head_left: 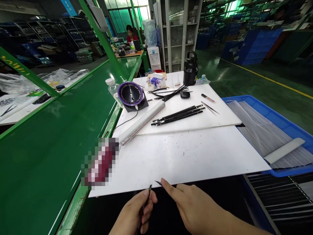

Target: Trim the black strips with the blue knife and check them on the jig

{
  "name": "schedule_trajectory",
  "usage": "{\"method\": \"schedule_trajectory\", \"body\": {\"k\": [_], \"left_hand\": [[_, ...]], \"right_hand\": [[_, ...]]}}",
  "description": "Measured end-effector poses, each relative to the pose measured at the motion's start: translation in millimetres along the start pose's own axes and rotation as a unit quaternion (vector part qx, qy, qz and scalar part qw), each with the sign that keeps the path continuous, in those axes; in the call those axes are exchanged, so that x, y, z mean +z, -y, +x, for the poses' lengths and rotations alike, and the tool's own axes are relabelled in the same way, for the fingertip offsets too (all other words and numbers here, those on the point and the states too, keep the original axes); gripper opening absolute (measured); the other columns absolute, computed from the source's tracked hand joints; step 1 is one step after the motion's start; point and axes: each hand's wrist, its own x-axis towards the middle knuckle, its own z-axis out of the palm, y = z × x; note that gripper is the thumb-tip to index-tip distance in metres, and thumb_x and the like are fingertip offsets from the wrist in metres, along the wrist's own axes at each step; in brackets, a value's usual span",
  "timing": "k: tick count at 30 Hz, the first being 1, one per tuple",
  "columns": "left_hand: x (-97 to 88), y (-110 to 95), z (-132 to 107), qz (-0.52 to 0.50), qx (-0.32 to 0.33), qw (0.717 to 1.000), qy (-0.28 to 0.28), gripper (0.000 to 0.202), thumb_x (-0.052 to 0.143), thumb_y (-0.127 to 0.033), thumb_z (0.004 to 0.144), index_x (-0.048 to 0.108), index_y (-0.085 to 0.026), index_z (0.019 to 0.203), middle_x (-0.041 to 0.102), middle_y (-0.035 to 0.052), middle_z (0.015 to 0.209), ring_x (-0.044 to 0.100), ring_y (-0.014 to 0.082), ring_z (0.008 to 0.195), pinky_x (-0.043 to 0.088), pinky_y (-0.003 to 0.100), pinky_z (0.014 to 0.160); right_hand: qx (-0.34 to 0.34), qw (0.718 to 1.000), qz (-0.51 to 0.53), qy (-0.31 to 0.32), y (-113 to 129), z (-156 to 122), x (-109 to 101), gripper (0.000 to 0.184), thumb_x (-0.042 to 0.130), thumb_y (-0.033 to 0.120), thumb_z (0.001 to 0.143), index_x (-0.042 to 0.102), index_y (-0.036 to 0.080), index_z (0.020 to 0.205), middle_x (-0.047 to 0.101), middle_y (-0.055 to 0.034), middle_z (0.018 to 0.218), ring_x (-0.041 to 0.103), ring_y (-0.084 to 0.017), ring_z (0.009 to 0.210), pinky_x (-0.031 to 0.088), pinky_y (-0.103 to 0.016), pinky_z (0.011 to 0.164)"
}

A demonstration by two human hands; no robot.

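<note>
At the near edge of the white table (171, 153), my left hand (138, 209) is closed round a thin black strip (150, 187), whose end pokes up past the thumb. Just to the right, my right hand (188, 202) is closed with its index finger stretched along a thin, pointed dark tool (157, 182). The tool's tip points left, near the strip's end but apart from it; most of the tool is hidden under the hand. Farther back, several similar black strips (178, 116) lie bundled on a white foam sheet (210, 114), with tweezers (210, 108) beside them.
A long white bar (143, 122) lies left of the strips, beside a round purple-rimmed fan (130, 94) and a clear bottle (113, 88). A black flask (190, 70) stands at the back. On the right, a blue tray (251, 99) holds clear sheets. Another person (131, 36) sits far off.
</note>
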Motion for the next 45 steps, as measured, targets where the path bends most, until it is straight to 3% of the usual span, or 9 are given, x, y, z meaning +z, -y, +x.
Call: {"method": "schedule_trajectory", "body": {"k": [6,15,24,33,45], "left_hand": [[-2.1,6.6,11.1,0.031,-0.032,0.999,0.008,0.049,0.056,-0.069,0.074,0.046,-0.021,0.072,0.031,-0.0092,0.052,0.015,0.0052,0.041,0.014,0.019,0.036],[-0.8,3.1,10.9,0.049,-0.043,0.998,0.013,0.051,0.055,-0.071,0.073,0.043,-0.021,0.072,0.031,-0.0095,0.052,0.012,0.0048,0.041,0.011,0.019,0.035],[-1.0,2.3,11.7,0.052,-0.049,0.997,0.016,0.052,0.051,-0.072,0.076,0.041,-0.021,0.070,0.030,-0.0093,0.053,0.010,0.0046,0.041,0.008,0.019,0.036],[-6.2,3.9,13.1,0.044,-0.061,0.997,0.022,0.051,0.055,-0.070,0.073,0.041,-0.022,0.071,0.029,-0.0095,0.054,0.010,0.0045,0.042,0.007,0.019,0.036],[-8.3,3.8,15.5,0.019,-0.065,0.997,0.037,0.046,0.056,-0.065,0.076,0.041,-0.021,0.072,0.029,-0.0098,0.054,0.008,0.0040,0.042,0.006,0.017,0.036]], "right_hand": [[0.011,0.999,-0.042,0.017,2.9,6.2,2.7,0.076,0.041,0.013,0.083,0.015,0.030,0.152,0.064,-0.0050,0.085,0.060,-0.023,0.063,0.030,-0.030,0.050],[0.016,0.997,-0.064,0.036,5.3,11.5,3.4,0.080,0.044,0.014,0.080,0.014,0.031,0.152,0.064,-0.0050,0.086,0.061,-0.023,0.062,0.028,-0.029,0.047],[-0.001,0.995,-0.091,0.029,5.5,12.9,0.7,0.083,0.048,0.016,0.075,0.017,0.028,0.151,0.065,-0.0054,0.085,0.060,-0.023,0.060,0.028,-0.028,0.046],[0.025,0.989,-0.121,0.088,18.5,18.6,-11.8,0.092,0.053,0.016,0.065,0.019,0.025,0.151,0.065,-0.0079,0.085,0.063,-0.026,0.058,0.034,-0.029,0.045],[0.024,0.993,-0.093,0.069,20.1,18.4,-13.1,0.091,0.053,0.014,0.067,0.021,0.023,0.151,0.066,-0.0099,0.086,0.063,-0.026,0.062,0.039,-0.029,0.048]]}}
